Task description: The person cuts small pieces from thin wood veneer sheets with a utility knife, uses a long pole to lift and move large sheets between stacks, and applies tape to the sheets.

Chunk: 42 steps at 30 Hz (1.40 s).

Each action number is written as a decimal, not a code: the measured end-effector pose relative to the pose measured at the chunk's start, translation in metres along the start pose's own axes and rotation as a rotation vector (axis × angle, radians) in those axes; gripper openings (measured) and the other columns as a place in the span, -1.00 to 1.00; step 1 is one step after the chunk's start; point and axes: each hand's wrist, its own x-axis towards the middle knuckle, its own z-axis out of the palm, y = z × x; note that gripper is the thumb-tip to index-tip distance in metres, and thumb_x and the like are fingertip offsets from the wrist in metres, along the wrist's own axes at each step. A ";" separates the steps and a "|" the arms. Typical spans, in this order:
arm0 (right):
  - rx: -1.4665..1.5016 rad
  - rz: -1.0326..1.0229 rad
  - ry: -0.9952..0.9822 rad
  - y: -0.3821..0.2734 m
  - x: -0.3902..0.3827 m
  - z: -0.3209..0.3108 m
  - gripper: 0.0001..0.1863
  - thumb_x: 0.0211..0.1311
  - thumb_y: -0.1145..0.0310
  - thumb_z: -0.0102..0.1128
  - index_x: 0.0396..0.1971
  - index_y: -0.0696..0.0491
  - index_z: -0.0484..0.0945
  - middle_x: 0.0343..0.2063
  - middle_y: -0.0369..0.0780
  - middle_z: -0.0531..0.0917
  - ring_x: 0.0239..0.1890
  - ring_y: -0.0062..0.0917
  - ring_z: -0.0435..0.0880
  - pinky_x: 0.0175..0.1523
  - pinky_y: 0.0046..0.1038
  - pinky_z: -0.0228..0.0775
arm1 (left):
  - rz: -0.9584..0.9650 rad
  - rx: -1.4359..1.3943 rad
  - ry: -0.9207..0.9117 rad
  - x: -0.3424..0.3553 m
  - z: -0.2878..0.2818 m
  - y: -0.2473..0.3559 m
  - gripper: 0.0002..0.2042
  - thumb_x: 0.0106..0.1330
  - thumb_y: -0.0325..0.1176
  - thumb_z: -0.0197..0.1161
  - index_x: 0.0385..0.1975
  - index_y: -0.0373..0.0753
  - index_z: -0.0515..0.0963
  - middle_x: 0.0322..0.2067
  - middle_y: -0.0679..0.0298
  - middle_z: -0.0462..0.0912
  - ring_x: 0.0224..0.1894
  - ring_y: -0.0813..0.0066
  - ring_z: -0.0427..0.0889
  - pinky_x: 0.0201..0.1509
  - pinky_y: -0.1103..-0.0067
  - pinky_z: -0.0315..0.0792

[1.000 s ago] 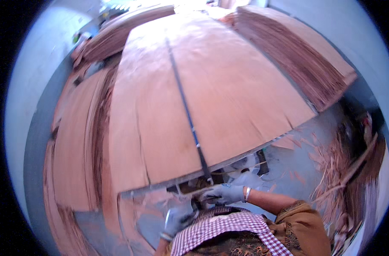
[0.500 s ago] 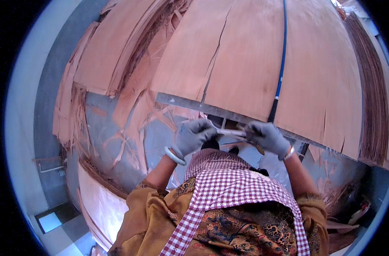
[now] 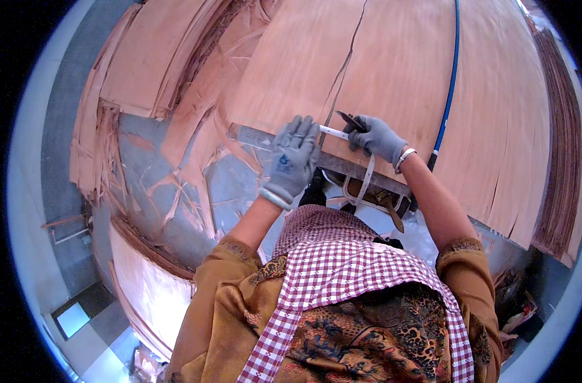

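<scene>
On a large pale veneer sheet (image 3: pixel 272 70) with a dark split (image 3: pixel 342 70), my gloved left hand (image 3: pixel 294 156) lies flat at the front edge, fingers straight, over one end of a white perforated tape strip (image 3: pixel 331 133). My gloved right hand (image 3: pixel 377 140) is closed on a dark blade tool (image 3: pixel 345 119), pinching near the strip's other end; a length of tape hangs below it. A long blue rod (image 3: pixel 446 96) lies on the sheet to the right. Under the edge are a white looped frame and a brownish object (image 3: pixel 393 217), partly hidden.
Stacks of veneer stand left (image 3: pixel 144 57), right (image 3: pixel 552 140) and behind me at lower left (image 3: pixel 144 287). Torn veneer scraps (image 3: pixel 192 166) are strewn left of my hands. A pale wall curves along the far left.
My hands have risen from waist level onto the sheet's front edge. My left fingers have straightened flat, and the white strip now lies across the split. The view has tipped downward since earlier.
</scene>
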 end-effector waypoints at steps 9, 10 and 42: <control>-0.074 -0.005 0.053 0.007 0.005 0.001 -0.84 0.10 0.50 0.06 -0.28 0.12 0.46 -0.59 -0.32 0.49 -0.61 -0.68 0.44 -0.55 -0.60 0.27 | 0.036 0.022 -0.136 -0.001 0.020 -0.010 -0.55 0.24 -0.25 0.04 0.13 -0.23 0.36 0.18 0.08 0.33 0.24 0.11 0.27 0.30 0.24 0.08; -0.041 0.001 0.045 0.008 0.005 0.000 -0.84 0.10 0.50 0.06 -0.27 0.12 0.46 -0.59 -0.32 0.49 -0.61 -0.68 0.44 -0.55 -0.60 0.27 | 0.040 0.002 -0.139 -0.001 0.018 -0.010 -0.55 0.24 -0.24 0.05 0.14 -0.23 0.36 0.18 0.08 0.33 0.24 0.11 0.27 0.30 0.23 0.07; -0.341 -0.141 0.055 -0.006 -0.040 0.004 -0.78 0.13 0.33 0.14 -0.30 0.17 0.49 -0.56 -0.15 0.57 -0.51 -0.46 0.60 -0.35 -0.42 0.41 | 0.062 0.143 -0.263 0.016 0.015 0.006 -0.40 0.09 0.10 0.15 0.17 0.05 0.33 -0.02 0.19 0.43 0.02 0.15 0.38 -0.02 0.24 0.19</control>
